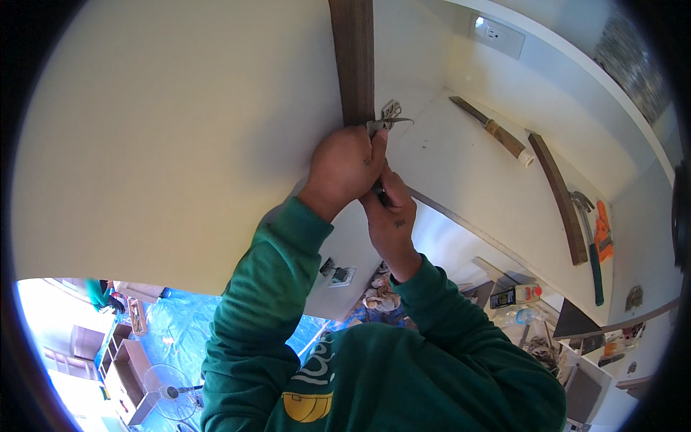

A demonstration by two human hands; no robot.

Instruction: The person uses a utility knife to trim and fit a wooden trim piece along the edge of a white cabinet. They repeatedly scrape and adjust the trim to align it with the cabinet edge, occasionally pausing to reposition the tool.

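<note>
Both my hands are raised close together at the lower end of a dark wooden strip [355, 61], which runs along the edge of a large pale panel [173, 137]. My left hand [344, 164] is closed around a small grey metal piece [373, 128] just beneath the strip's end. A metal hinge [391, 109] shows behind it, and a thin curved sliver [403, 120] sticks out to the right. Below, my right hand [391, 219] grips a dark handle [379, 190], mostly covered by its fingers. Whether handle and metal piece are one tool, I cannot tell.
On the white shelf [479, 176] at right lie a wooden-handled chisel [504, 138], a dark wood strip [560, 198], a claw hammer [593, 252] and an orange object [603, 230]. An outlet [497, 32] sits above. Below are a fan [170, 392], blue sheeting [183, 327] and a bottle [515, 296].
</note>
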